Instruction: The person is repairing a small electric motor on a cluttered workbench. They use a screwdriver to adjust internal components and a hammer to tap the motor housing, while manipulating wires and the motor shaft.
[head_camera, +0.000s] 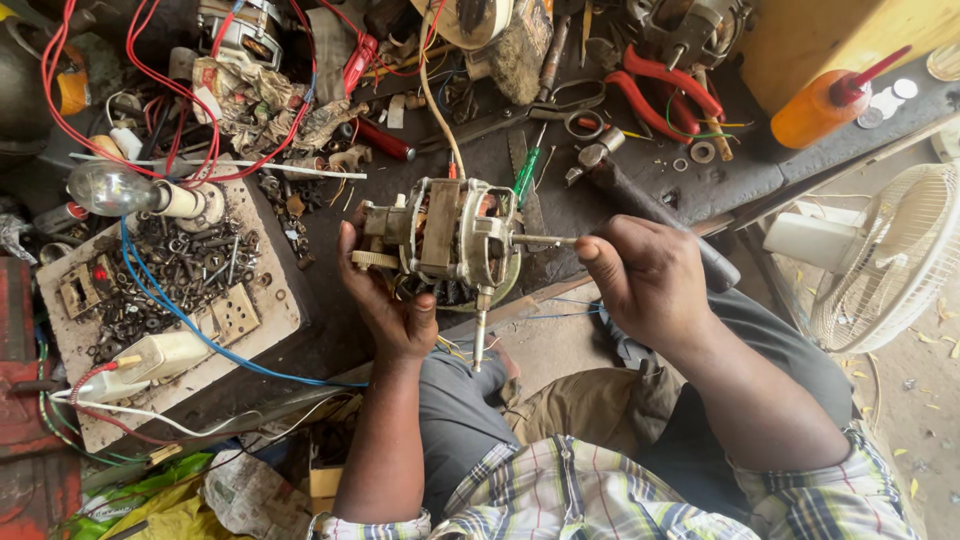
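The fan motor sits at the centre of the view, a bare metal frame around a dull laminated core with copper winding showing, one shaft sticking out toward three o'clock and another pointing down toward six, a cream cord rising from its top toward twelve. It is held up over the front edge of the desk, above the person's lap. The left hand is closed round the motor's nine-o'clock side and underside, thumb pressed up against the frame. The right hand, at three o'clock, is curled shut on the end of the horizontal shaft, with a dark hammer handle lying just behind its knuckles. Just past the motor at one o'clock lies a green-handled screwdriver; farther toward one o'clock, red-handled pliers and an orange squeeze bottle near the desk's far corner. At nine o'clock a worn board carries a heap of screws and washers, a light bulb in its socket and a blue wire; red wires tangle beyond at eleven. The desk top is crowded edge to edge; the freer room is this side of its front edge, over the knees, with a white fan guard standing on the floor at three o'clock.
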